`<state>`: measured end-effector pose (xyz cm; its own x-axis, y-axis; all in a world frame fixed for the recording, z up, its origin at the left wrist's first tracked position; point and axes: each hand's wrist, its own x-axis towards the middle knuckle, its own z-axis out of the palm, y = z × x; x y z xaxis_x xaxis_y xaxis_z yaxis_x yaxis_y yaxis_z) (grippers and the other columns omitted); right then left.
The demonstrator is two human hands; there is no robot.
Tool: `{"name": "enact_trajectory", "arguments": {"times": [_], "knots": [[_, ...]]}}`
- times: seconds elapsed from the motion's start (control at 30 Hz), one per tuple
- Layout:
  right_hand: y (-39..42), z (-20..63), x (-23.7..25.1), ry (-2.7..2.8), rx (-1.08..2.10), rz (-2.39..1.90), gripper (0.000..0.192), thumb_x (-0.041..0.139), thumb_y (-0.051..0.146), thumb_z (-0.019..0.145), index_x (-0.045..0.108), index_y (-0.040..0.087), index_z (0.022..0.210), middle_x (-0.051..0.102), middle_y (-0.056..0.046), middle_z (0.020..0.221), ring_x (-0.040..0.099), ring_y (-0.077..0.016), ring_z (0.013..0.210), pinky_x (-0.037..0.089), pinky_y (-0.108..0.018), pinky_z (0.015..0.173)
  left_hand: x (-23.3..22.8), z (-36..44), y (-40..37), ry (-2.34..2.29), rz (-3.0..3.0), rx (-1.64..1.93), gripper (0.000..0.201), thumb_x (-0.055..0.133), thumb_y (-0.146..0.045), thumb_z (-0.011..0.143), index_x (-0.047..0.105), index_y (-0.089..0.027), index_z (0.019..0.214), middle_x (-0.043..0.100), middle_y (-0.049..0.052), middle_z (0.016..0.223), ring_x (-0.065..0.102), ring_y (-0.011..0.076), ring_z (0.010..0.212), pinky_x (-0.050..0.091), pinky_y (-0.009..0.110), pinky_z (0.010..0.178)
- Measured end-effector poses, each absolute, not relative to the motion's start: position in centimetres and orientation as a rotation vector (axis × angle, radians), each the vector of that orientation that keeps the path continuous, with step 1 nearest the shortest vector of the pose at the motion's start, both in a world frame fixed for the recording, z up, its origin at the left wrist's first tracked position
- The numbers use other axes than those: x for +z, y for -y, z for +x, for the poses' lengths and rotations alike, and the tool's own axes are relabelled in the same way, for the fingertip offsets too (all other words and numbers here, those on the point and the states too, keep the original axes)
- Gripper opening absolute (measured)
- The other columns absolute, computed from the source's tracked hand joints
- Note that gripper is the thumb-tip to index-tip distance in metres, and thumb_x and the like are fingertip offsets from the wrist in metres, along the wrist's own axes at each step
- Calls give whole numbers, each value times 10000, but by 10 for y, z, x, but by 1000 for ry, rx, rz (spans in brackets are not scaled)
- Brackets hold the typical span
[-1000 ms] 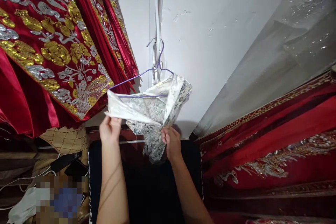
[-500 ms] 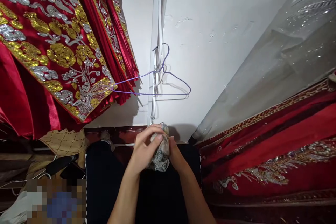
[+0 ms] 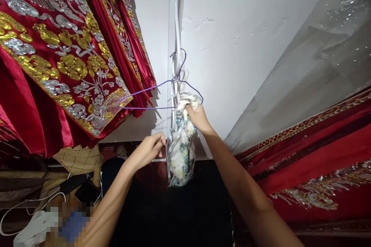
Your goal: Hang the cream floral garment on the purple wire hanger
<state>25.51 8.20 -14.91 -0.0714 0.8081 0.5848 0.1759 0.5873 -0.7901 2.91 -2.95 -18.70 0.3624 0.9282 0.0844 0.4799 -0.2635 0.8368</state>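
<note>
A: Gripping what, the right hand (image 3: 196,117)?

B: It is squeezing a bunched floral cloth (image 3: 182,150) up at the thin purple wire hanger (image 3: 160,94), so the soft cloth is hanging down limp. The left hand (image 3: 147,149) is hovering beside it, fingers curled, holding nothing.

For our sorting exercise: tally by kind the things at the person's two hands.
Thin purple wire hanger: 1
Bunched white floral-print cloth, gripped by right hand: 1
Bare hands, counting left hand: 2
Total: 4
</note>
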Motion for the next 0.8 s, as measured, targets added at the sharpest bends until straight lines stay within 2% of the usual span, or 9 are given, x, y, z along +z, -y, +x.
{"name": "enact_trajectory", "arguments": {"times": [0.07,0.13,0.2,0.27,0.33,0.43,0.53,0.67,0.8], "knots": [[-86,249,-153,1697,709,-870,479,565,272,858,679,151,1307,699,-98,1294,632,-266,1215,420,-410,1124,-188,30,26,-1265,1875,901,268,473,-263,935,558,-245,1189,672,24,942,649,186,844,484,318,806],[-80,247,-156,1715,717,-885,564,596,248,833,617,169,1391,665,-88,1358,633,-263,1214,441,-403,1104,-190,37,19,-1297,1860,996,487,618,-336,886,478,-262,1347,638,80,1195,636,220,1033,487,345,896],[-74,248,-157,1677,710,-904,622,619,234,813,571,188,1431,661,-81,1360,652,-254,1173,478,-389,1057,-195,49,10,-1242,1868,1005,633,697,-408,846,449,-248,1406,608,113,1298,603,258,1147,471,373,973],[-75,249,-157,1650,725,-928,612,630,257,815,569,188,1420,684,-83,1310,663,-250,1138,495,-382,1026,-202,63,2,-1145,1908,971,513,665,-448,873,548,-213,1314,651,102,1234,604,273,1133,457,379,998],[-83,253,-159,1674,748,-948,501,606,313,851,627,177,1333,708,-84,1240,659,-249,1127,488,-380,1023,-212,73,-2,-1099,1943,895,352,579,-472,921,648,-177,1098,693,71,1067,625,260,1006,472,355,934],[-99,263,-166,1710,738,-1056,366,517,409,917,708,150,1091,740,-90,1064,666,-241,1012,505,-363,937,-228,68,-2,-1155,1970,690,376,522,-509,928,619,-163,816,651,25,808,592,212,778,462,298,739],[-105,283,-171,1722,639,-1187,342,518,433,908,700,144,931,720,-70,867,630,-207,791,487,-312,745,-236,32,0,-1315,1988,479,381,573,-517,867,586,-174,701,624,19,709,562,205,682,424,290,653],[-88,314,-163,1874,400,-1159,175,613,333,827,657,168,794,622,-8,703,537,-163,689,379,-258,638,-214,-29,-2,-1504,1980,327,309,621,-486,799,661,-196,698,686,45,715,624,243,713,472,311,716],[-62,327,-149,1898,345,-1199,226,616,346,834,580,188,677,483,29,576,433,-134,581,293,-259,567,-162,-52,-8,-1628,2257,390,245,611,-417,813,743,-212,785,723,104,981,667,308,990,488,394,947]]}}
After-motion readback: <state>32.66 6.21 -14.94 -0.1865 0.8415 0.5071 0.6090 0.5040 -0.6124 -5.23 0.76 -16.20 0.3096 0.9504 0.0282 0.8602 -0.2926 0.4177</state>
